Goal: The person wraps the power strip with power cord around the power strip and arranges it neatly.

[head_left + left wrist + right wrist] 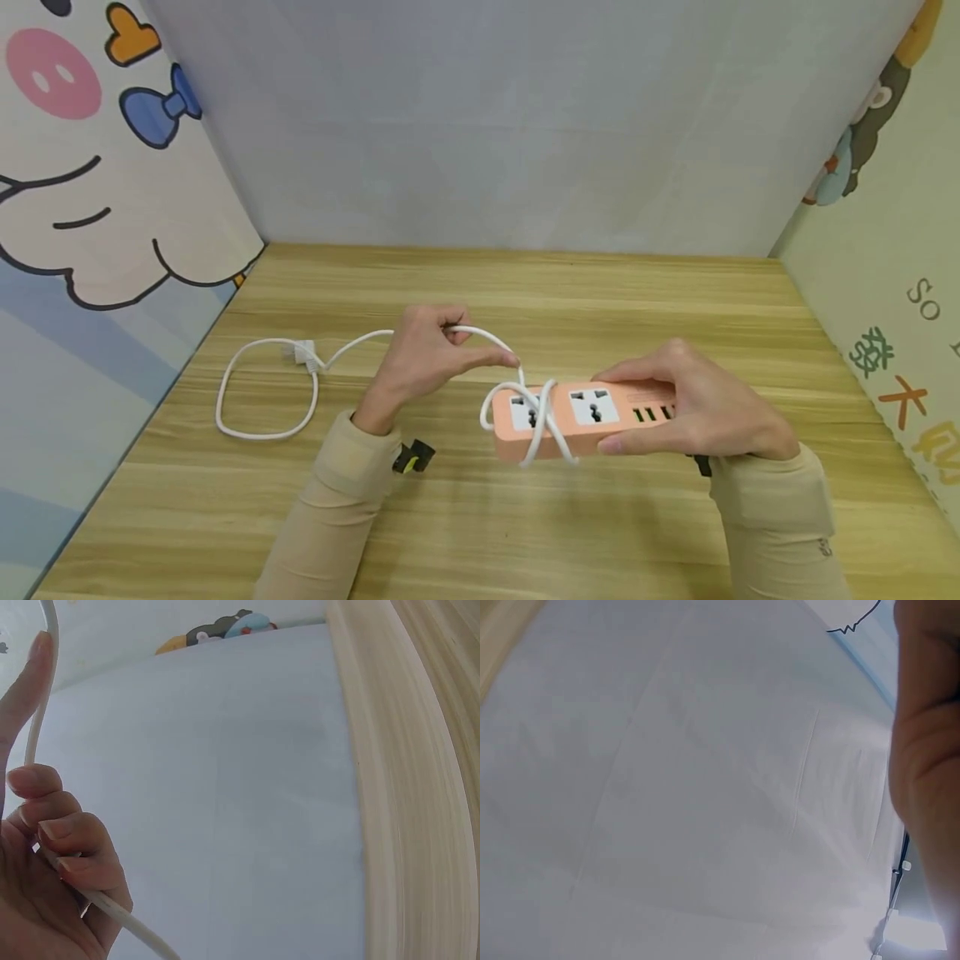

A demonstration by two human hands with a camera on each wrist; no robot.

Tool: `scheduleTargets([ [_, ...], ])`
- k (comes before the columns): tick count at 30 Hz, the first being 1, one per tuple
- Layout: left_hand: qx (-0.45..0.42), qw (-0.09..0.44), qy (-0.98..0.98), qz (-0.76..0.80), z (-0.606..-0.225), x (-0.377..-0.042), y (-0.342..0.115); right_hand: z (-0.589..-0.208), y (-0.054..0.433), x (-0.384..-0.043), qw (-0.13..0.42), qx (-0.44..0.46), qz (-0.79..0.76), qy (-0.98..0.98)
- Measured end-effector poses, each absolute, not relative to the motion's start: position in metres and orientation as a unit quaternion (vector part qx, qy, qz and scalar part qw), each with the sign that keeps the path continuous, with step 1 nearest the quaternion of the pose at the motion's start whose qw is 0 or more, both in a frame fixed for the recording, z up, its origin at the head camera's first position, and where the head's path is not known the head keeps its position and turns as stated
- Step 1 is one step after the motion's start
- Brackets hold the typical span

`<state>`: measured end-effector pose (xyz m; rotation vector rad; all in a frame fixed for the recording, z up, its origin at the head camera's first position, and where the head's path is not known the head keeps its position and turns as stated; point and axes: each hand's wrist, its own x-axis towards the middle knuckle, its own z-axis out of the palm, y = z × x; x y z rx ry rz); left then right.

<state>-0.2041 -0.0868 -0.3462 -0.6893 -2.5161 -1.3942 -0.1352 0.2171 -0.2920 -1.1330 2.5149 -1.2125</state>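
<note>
Lettering is showing on the printed wall panel (843, 275).
Dark letters (917, 292) are spelling "SO"; below, a green "發" (872, 352) and an orange "大" (903, 398) are standing, with a yellow character (942, 450) lying underneath, too unclear to read. Another letter (956, 347) is being cut off at the right. The right sleeve (776, 517) is carrying a small dark mark (825, 547), and the orange power strip (586, 433) is bearing faint print (649, 393), both too small to read.
</note>
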Motion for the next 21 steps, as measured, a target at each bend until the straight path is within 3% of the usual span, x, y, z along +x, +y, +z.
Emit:
scheduleTargets([
  [11,-0.253,0.095,-0.823,-0.500,-0.3435,-0.2009,-0.0832,-0.2932,0.2170,-0.1360,0.076,-0.380,-0.396,0.833],
  [21,-0.247,0.165,-0.851,-0.434,-0.3446,-0.2030,-0.0829,-0.2932,0.2158,-0.1373,0.091,-0.394,-0.388,0.828],
])
